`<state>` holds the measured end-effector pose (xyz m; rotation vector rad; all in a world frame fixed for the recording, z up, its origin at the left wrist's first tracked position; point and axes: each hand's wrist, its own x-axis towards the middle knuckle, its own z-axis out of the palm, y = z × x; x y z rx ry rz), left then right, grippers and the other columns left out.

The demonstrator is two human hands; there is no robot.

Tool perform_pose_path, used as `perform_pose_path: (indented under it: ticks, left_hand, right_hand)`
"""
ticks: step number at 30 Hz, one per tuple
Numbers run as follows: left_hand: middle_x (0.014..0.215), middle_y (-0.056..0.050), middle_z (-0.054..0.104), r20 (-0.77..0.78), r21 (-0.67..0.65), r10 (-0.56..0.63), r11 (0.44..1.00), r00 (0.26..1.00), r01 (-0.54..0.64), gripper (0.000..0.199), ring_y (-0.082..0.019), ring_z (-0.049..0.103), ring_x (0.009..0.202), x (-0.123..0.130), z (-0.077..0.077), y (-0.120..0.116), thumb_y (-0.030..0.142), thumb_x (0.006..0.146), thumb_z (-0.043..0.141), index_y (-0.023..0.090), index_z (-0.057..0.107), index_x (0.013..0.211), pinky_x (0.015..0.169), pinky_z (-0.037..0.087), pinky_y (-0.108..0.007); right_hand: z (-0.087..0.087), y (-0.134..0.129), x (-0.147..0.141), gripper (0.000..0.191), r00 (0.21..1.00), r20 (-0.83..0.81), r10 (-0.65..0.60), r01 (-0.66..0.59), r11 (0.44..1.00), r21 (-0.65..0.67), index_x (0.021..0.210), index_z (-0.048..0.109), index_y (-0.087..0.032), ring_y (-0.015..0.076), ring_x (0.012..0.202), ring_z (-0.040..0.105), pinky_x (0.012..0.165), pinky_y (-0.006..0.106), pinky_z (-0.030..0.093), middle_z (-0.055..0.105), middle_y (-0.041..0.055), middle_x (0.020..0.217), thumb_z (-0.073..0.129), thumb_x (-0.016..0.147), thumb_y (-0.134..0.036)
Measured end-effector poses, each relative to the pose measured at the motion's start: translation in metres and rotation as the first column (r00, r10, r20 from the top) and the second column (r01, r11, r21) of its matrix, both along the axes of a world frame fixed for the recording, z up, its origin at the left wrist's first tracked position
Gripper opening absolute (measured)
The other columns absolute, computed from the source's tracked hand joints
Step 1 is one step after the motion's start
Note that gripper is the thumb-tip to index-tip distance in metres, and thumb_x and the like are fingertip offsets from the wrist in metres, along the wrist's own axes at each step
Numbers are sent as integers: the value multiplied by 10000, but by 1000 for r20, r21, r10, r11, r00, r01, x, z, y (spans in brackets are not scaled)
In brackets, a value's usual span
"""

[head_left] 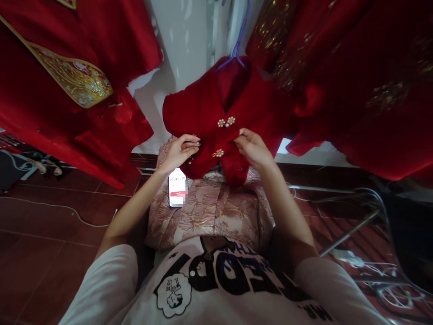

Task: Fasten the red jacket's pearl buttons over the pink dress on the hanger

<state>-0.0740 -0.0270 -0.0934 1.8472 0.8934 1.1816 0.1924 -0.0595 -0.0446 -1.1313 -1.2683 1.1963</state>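
A red jacket (199, 108) with a V-shaped neck hangs on a purple hanger (237, 49) in front of me, its lower part reaching over my lap. Flower-shaped pearl-like fastenings (226, 122) sit at its front, and another flower fastening (219, 153) lies lower down. My right hand (253, 145) pinches the edge of the jacket's front panel. On the other side, my left hand (184, 150) is closed in a pinch against the red cloth; what lies between its fingertips is too small to make out. Small dangling beads show just below those fingers.
A lit phone (177, 187) with a running timer lies on the pink brocade cloth (206, 212) over my lap. Red garments with gold embroidery (81, 81) hang on both sides. A metal-framed chair (352, 230) and white cables (395, 293) are at the right; another cable (77, 214) crosses the tiles.
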Motion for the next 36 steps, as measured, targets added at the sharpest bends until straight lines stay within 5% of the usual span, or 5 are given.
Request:
perform_pose_path:
  ticks: [5,11,16,21,36]
  left_hand:
    - [1227,-89,767,75,-50,92,995,993,-88,340,-216,768,1112,3,-8,3,199,805,764,194,664,1130,1031,640,-398]
    - [1198,-100,793,72,-83,108,991,992,-102,333,-227,775,1100,7,7,-8,220,837,763,181,729,1166,1046,637,-410]
    - [1233,-96,788,72,-92,83,993,994,-77,292,-219,771,1113,8,14,-14,230,842,762,179,743,1129,1083,618,-415]
    - [1228,-92,783,88,-49,90,995,992,-86,312,-210,777,1082,6,10,-9,218,818,793,184,721,1119,1047,638,-398]
    - [1153,-72,782,16,112,181,977,983,-182,286,-193,777,1054,9,14,-12,240,877,766,206,655,1138,1014,651,-376]
  right_hand:
    - [-8,-4,-27,213,1000,-28,-9,11,997,72,894,363,-255,107,875,636,877,288,599,567,-6,952,557,967,-304]
    - [-13,-17,-45,237,943,289,-165,77,953,294,1043,544,-228,162,808,641,731,312,584,663,72,1055,674,917,-380]
    - [-15,-27,-58,301,839,520,-160,-16,948,318,1143,665,-188,176,703,627,870,404,580,686,52,889,741,894,-339]
    - [-24,-23,-73,344,900,393,-188,68,952,300,1192,662,-187,185,808,675,727,336,599,698,123,1158,740,894,-343]
    - [-24,-7,-78,171,868,410,-281,135,927,350,901,613,-227,154,680,599,919,382,520,753,22,993,759,906,-317]
